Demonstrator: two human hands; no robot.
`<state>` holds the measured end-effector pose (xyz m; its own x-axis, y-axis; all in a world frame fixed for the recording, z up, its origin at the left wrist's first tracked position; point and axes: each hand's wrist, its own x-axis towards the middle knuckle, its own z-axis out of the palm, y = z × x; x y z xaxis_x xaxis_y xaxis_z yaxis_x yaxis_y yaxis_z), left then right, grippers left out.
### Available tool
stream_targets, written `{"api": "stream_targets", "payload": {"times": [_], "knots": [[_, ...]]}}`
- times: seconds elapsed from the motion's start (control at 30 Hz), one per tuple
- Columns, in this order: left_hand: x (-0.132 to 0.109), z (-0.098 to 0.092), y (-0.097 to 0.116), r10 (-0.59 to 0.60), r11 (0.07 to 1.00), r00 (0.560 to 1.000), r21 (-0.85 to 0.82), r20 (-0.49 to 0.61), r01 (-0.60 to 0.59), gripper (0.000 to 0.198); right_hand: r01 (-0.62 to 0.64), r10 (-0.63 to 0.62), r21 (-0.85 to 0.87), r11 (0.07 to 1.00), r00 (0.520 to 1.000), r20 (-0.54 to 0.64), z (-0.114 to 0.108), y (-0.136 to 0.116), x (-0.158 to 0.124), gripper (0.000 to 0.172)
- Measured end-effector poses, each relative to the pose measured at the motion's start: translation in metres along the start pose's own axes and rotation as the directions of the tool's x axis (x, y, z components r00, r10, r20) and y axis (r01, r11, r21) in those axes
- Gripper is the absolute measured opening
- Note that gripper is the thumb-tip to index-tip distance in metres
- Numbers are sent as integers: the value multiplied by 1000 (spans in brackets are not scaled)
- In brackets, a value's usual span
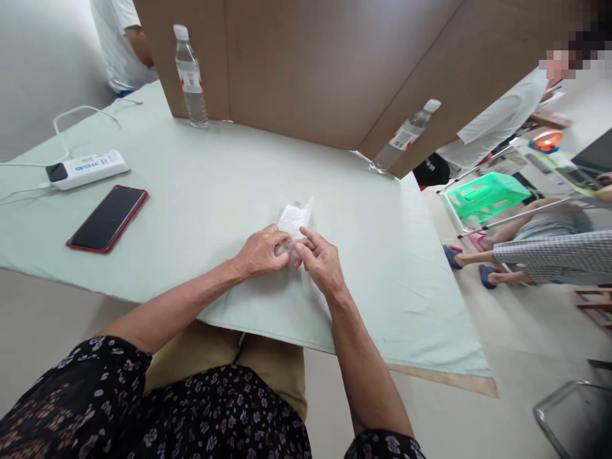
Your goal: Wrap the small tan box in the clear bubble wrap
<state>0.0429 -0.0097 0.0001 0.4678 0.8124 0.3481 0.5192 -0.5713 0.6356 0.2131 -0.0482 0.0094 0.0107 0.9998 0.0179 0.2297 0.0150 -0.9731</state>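
A small piece of clear bubble wrap [295, 220] lies on the pale green tablecloth [205, 191], near the table's front edge. My left hand [261, 252] has its fingers curled and pinches the wrap's near edge. My right hand [321, 260] meets it from the right, thumb and forefinger pressed on the same edge. The far end of the wrap sticks up past my fingers. What lies under my fingertips is hidden.
A red-cased phone [108, 218] and a white power strip [87, 169] lie at the left. Two water bottles [190, 76] [405, 136] stand before a brown cardboard screen [325, 64]. Other people sit at the right beside a green stool [485, 194].
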Motion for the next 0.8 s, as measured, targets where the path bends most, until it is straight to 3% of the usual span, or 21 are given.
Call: {"api": "stream_targets", "payload": {"times": [0.17, 0.27, 0.43, 0.67, 0.8], "knots": [[1, -4, -2, -35, 987, 999, -156, 2, 35, 34, 36, -35, -10, 999, 992, 118, -4, -2, -2, 57], [3, -5, -1, -83, 973, 997, -216, 8, 82, 34, 113, -95, -136, 984, 987, 133, -4, 4, -1, 56], [5, -2, 3, -150, 977, 989, -154, -5, 148, 28, 225, -183, -269, 936, 968, 172, -6, 9, -2, 61], [7, 0, 2, -136, 980, 991, -147, -2, 134, 23, 231, -192, -256, 938, 967, 169, -2, 5, -3, 66], [6, -2, 0, -161, 970, 986, -176, 41, 166, 30, 207, -176, -156, 966, 965, 196, -7, 1, -2, 63]]}}
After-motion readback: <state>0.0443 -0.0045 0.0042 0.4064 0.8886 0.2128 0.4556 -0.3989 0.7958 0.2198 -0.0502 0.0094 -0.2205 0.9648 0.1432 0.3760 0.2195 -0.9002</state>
